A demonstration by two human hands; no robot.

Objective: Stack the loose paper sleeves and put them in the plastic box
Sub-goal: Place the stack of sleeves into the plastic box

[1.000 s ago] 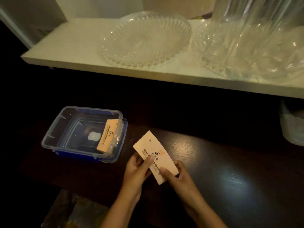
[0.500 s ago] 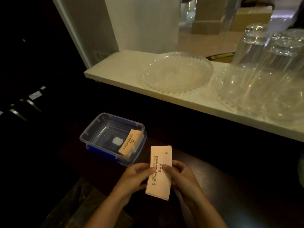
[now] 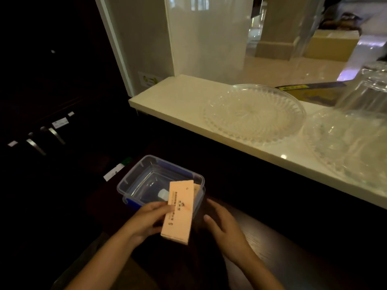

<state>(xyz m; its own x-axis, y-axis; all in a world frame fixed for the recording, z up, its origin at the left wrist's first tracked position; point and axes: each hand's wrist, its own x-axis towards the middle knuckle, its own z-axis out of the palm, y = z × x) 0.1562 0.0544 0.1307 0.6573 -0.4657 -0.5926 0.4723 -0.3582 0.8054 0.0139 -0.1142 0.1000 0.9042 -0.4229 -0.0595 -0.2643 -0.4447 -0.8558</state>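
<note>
A squared-up stack of pale orange paper sleeves (image 3: 179, 212) with dark print is gripped by my left hand (image 3: 146, 220) along its left edge. The stack's far end hangs over the near right corner of the clear plastic box (image 3: 134, 181), which has a blue base and stands on the dark table. Another sleeve (image 3: 196, 188) leans inside the box against its right wall, mostly hidden behind the stack. My right hand (image 3: 222, 225) is just right of the stack, fingers spread, not touching it.
A white shelf (image 3: 180, 99) runs above and behind the table, carrying a cut-glass plate (image 3: 253, 114), a glass bowl (image 3: 351, 147) and upturned glasses (image 3: 366, 88). Dark cabinet handles (image 3: 54, 135) lie to the left. A small white label (image 3: 114, 171) sits left of the box.
My right hand has let go of the stack, and my left hand has carried it forward and left over the box's near corner. The camera view has also shifted up.
</note>
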